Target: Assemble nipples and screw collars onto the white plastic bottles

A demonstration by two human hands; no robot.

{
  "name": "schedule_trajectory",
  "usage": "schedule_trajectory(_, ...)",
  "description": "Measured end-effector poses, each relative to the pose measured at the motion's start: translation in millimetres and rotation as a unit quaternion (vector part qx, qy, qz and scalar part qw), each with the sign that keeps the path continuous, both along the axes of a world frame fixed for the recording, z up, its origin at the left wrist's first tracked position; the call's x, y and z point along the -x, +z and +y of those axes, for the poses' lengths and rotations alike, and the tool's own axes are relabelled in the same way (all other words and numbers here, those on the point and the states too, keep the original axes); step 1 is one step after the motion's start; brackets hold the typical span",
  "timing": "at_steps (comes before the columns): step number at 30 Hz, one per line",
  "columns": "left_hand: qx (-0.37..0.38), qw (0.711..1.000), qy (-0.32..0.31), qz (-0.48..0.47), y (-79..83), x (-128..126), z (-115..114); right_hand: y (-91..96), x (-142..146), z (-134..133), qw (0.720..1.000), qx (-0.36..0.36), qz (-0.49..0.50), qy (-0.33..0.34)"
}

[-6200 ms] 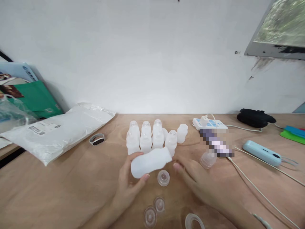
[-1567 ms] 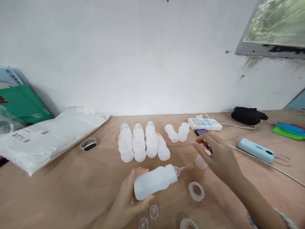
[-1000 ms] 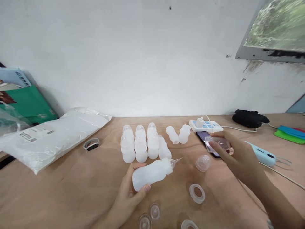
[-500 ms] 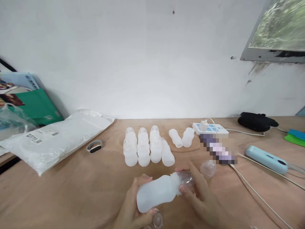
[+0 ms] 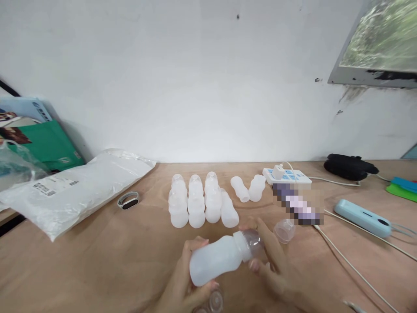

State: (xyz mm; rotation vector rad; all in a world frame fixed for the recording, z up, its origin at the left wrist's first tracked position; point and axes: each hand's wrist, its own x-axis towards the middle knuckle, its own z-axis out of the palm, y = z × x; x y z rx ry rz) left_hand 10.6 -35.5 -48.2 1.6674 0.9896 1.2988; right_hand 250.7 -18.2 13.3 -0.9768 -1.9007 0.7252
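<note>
My left hand (image 5: 185,278) is wrapped round the frosted white body of a baby bottle (image 5: 213,261), which lies tilted with its neck toward the right. At that end sits a clear domed cap (image 5: 253,242). My right hand (image 5: 269,256) curls about this cap, fingers over its far side and thumb close below it. Near my left fingertips, small clear round pieces (image 5: 215,301) rest on the table, partly hidden. A loose clear cap (image 5: 284,231) lies to the right of my right hand.
Behind my hands stand rows of capped bottles (image 5: 196,204). An uncapped bottle body (image 5: 230,211) leans beside them, and two more bodies (image 5: 240,189) lie farther back. A power strip (image 5: 288,175), cables and a light-blue device (image 5: 363,217) occupy the right. At left are a wristband (image 5: 128,200) and white parcel (image 5: 87,187).
The bottle has shifted slightly right and up. My right thumb has moved off the neck to below the cap, and a smooth white collar now shows at the neck.
</note>
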Motion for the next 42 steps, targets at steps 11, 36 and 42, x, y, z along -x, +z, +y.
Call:
schedule_trajectory(11,0.021,0.999,0.042,-0.005,11.8,1,2,11.9,3,102,0.971,0.162,-0.116,-0.13)
schedule_trajectory(36,0.003,0.999,0.035,0.026,9.3,0,-2,-15.5,31,130,0.98,0.11,-0.068,-0.15)
schedule_trajectory(42,0.024,0.999,0.044,0.01,9.5,-2,-3,-17.6,23,130,0.982,0.116,-0.028,-0.15)
